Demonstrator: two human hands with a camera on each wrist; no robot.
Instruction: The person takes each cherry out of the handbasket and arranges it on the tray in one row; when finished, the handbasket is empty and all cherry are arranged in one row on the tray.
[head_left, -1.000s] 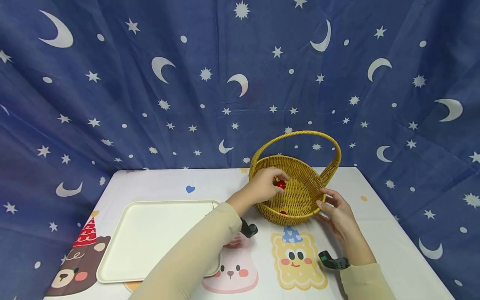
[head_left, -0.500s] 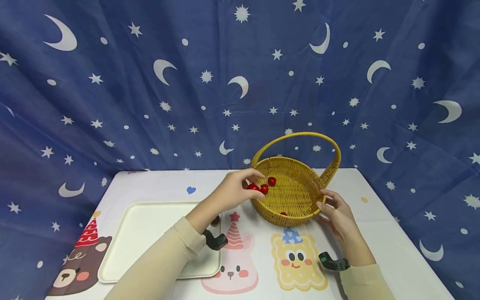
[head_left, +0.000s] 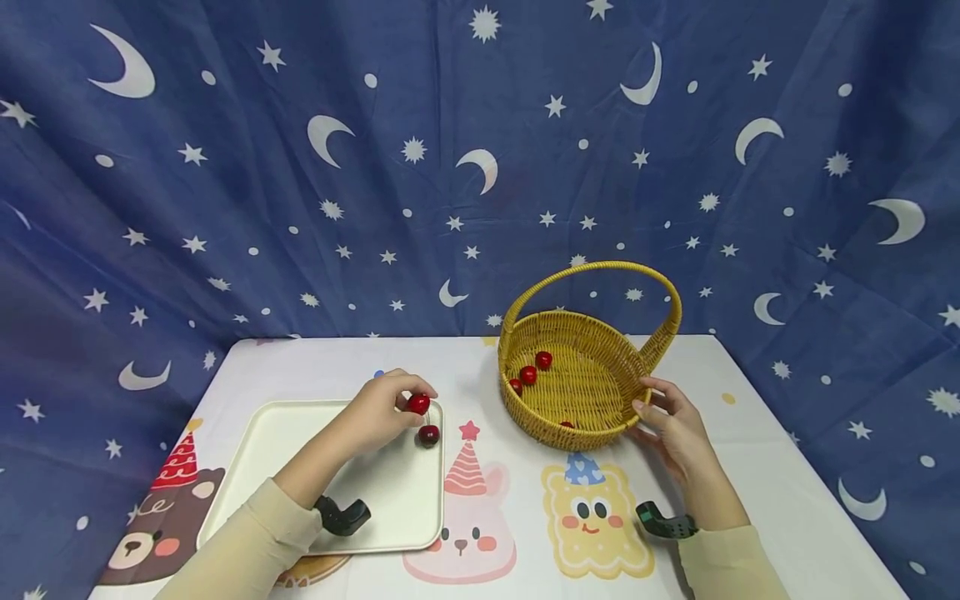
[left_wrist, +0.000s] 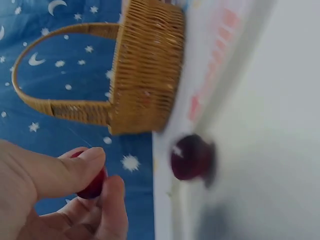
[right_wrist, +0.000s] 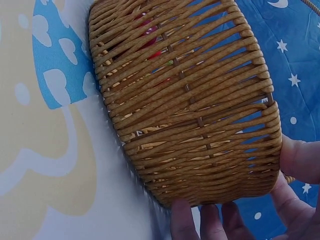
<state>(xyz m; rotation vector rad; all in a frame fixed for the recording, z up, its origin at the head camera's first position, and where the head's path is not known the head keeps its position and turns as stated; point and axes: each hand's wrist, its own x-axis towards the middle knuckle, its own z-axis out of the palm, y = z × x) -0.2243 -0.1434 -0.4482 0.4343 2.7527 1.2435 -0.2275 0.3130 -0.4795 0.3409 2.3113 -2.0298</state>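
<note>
My left hand (head_left: 382, 412) pinches a red cherry (head_left: 417, 403) between thumb and fingers, above the right side of a white tray (head_left: 300, 533). Just below it, a darker cherry (head_left: 428, 435) lies on the tray near its right edge; the left wrist view shows this dark cherry (left_wrist: 192, 157) too. With thumb and fingers my right hand (head_left: 671, 425) grips the right rim of a yellow wicker basket (head_left: 588, 387). Three red cherries, one of them a cherry (head_left: 528, 375), sit at the basket's left side. Another cherry (head_left: 567, 424) is mostly hidden behind the front rim.
The basket's tall arched handle (head_left: 600, 265) rises above it. A white cloth (head_left: 750, 433) with cartoon prints covers the table. Behind the table hangs a blue curtain (head_left: 420, 250) with moons and stars.
My left hand has moved out of the basket, leftward and down to over the tray, carrying a cherry. My right hand stays on the basket rim.
</note>
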